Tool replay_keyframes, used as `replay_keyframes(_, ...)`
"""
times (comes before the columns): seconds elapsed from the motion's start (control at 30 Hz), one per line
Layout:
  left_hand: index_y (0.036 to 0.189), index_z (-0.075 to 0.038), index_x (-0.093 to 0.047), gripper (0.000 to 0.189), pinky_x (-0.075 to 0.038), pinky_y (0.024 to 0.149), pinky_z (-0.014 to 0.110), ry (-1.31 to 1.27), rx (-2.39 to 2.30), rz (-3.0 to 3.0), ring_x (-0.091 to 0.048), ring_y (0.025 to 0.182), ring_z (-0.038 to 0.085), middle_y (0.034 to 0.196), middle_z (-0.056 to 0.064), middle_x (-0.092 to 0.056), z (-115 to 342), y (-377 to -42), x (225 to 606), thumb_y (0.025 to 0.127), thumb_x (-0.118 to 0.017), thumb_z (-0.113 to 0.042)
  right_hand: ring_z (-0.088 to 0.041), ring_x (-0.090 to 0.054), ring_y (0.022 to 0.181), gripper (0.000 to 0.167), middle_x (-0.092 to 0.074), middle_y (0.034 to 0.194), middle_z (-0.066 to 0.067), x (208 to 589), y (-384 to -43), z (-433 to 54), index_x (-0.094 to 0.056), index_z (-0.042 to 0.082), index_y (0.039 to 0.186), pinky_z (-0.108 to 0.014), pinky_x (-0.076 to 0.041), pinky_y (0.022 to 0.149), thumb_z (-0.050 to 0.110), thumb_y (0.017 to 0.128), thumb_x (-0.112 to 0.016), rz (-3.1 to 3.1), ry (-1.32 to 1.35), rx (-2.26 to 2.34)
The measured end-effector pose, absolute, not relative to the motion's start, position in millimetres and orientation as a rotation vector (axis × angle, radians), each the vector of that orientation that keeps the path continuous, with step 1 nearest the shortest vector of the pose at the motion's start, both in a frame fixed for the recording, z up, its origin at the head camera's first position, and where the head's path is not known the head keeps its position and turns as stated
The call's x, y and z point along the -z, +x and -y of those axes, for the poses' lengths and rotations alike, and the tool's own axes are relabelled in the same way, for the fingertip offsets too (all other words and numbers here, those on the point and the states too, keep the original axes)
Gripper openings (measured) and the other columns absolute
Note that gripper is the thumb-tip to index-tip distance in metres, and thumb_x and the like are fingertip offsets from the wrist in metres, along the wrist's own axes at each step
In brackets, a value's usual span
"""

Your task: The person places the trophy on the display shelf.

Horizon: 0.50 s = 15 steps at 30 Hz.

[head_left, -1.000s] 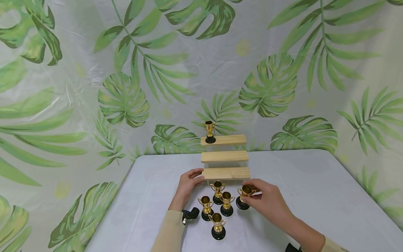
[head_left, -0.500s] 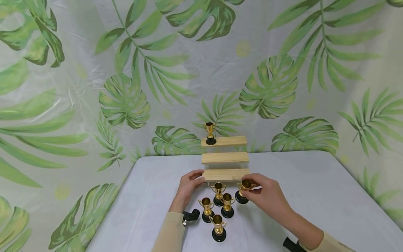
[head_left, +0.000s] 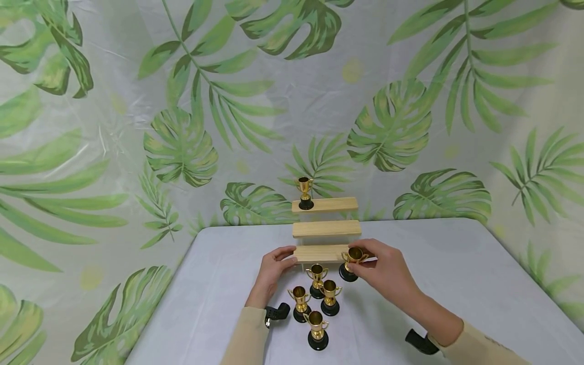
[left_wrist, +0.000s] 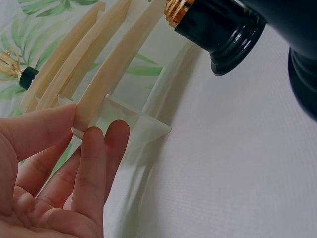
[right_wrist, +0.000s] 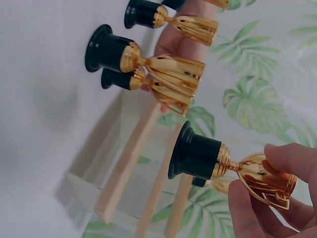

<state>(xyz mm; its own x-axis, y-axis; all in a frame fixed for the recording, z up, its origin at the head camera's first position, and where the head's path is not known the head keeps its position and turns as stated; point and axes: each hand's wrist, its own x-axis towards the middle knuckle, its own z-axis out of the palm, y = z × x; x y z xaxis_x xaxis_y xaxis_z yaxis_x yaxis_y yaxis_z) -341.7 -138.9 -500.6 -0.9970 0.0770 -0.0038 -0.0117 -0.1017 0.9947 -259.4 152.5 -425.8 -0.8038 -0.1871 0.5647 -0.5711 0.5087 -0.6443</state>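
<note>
With thumb and fingertips, my right hand (head_left: 385, 268) pinches a small gold trophy cup (right_wrist: 198, 153) by its cup; its black base hangs above the table in front of the shelf's right end. My left hand (head_left: 270, 276) pinches the left end of the lowest wooden board (head_left: 319, 253) of a three-step display shelf, thumb on top in the left wrist view. A matching trophy (head_left: 305, 193) stands upright at the left of the top board (head_left: 335, 204). The middle board (head_left: 326, 228) carries nothing.
Several more trophies stand upright on the white-covered table (head_left: 228, 284), between the forearms: one (head_left: 317, 280) close in front of the shelf, another (head_left: 318, 332) nearest me. Behind the table hangs a leaf-patterned backdrop (head_left: 310, 91). Wrist cameras are strapped to both wrists.
My right hand has raised the trophy and carried it forward, slightly left, toward the lowest board. The left hand keeps its place on the shelf end.
</note>
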Motion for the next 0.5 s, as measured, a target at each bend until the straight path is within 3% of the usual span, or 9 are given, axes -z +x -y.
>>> replay_keyframes(0.27,0.128,0.008,-0.063,0.039,-0.057,0.091,0.042,0.069,-2.282,-2.071,-0.069,0.101,0.021,0.13,0.025,-0.063,139.5,-343.4,502.6,0.091,-0.071,0.002,-0.01,-0.068,0.088,0.041,-0.069,0.102,0.006,406.6,-266.3,-143.5,-0.071,0.014,0.113,-0.022,-0.06,0.069,0.005,0.076,-0.088,2.281,0.667,-1.218)
replay_keyframes(0.5,0.129,0.006,-0.064,0.039,-0.054,0.095,0.046,0.063,-2.287,-2.068,-0.069,0.103,0.022,0.13,0.024,-0.063,139.4,-348.2,509.9,0.091,-0.072,0.0,-0.009,-0.067,0.087,0.041,-0.069,0.101,0.007,394.3,-274.4,-137.2,-0.071,0.017,0.113,-0.022,-0.06,0.07,0.005,0.077,-0.088,2.25,0.692,-1.192)
